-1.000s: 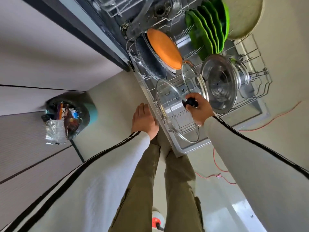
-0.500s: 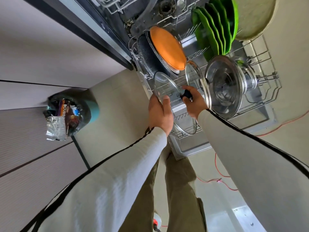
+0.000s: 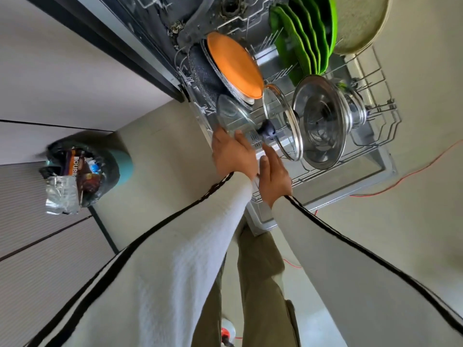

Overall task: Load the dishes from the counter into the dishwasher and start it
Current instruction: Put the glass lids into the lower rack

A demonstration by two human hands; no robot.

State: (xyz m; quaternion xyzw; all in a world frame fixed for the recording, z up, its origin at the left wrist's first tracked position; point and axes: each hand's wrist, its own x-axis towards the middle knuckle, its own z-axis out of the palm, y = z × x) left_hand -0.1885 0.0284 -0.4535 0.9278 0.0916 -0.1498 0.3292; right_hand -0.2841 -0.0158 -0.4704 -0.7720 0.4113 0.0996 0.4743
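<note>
The dishwasher's lower rack (image 3: 387, 126) is pulled out in front of me. A glass lid (image 3: 231, 112) with a black knob (image 3: 267, 130) stands on edge at the rack's near left. My left hand (image 3: 233, 155) holds its lower rim between thumb and fingers. My right hand (image 3: 274, 175) hovers just below the knob, fingers straight, holding nothing. Behind this lid stand an orange plate (image 3: 235, 68) and a dark pan (image 3: 201, 71). To the right are a second glass lid (image 3: 281, 116), a steel lid (image 3: 320, 121), green plates (image 3: 304, 38) and a beige plate (image 3: 358, 21).
A teal bin (image 3: 82, 169) stuffed with wrappers stands on the floor at left, by grey cabinet fronts. A red cable (image 3: 406, 174) trails over the floor right of the open dishwasher door (image 3: 338, 196). My legs are directly below the rack.
My left hand came up from beside my leg and took the glass lid's rim. My right hand let go of the knob and drew back. The lid now stands more upright in the rack.
</note>
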